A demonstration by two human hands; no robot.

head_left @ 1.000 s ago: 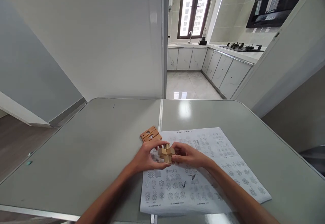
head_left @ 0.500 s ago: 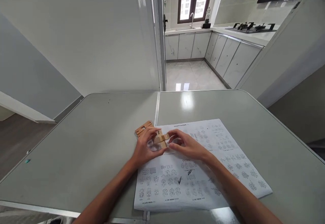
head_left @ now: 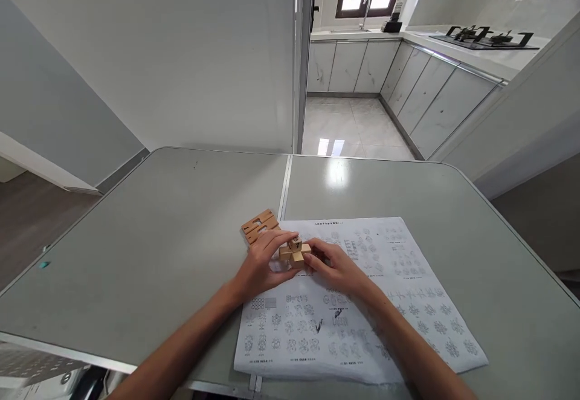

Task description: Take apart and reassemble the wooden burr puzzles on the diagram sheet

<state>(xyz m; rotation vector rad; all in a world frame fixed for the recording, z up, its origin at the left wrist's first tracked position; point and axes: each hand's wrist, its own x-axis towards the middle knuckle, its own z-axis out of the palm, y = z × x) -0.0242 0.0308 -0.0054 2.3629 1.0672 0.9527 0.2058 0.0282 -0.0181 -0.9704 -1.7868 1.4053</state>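
Pale wooden sticks cross each other in a small interlocking wooden puzzle (head_left: 296, 260), held just over the printed sheet; one upper stick end bears a dark mark. My left hand (head_left: 259, 267) is closed round it from the left, fingers on top and thumb at the near side. From the right, my right hand (head_left: 336, 268) pinches the stick end on its side. Just beyond the left fingers lie browner notched wooden pieces (head_left: 261, 226), partly covered by that hand. The printed sheet (head_left: 385, 303) with rows of small puzzle drawings spreads under both hands.
The grey folding table (head_left: 113, 237) has a metal seam (head_left: 285, 188) running through its middle. A small teal bit (head_left: 44, 264) lies near the left edge. Past the far edge are a wall panel (head_left: 203, 55) and a kitchen with cabinets (head_left: 435, 86).
The wooden puzzle has been turned, so stick ends now face me. My right hand, earlier slightly off its right end, has closed onto it. The view has shifted a little.
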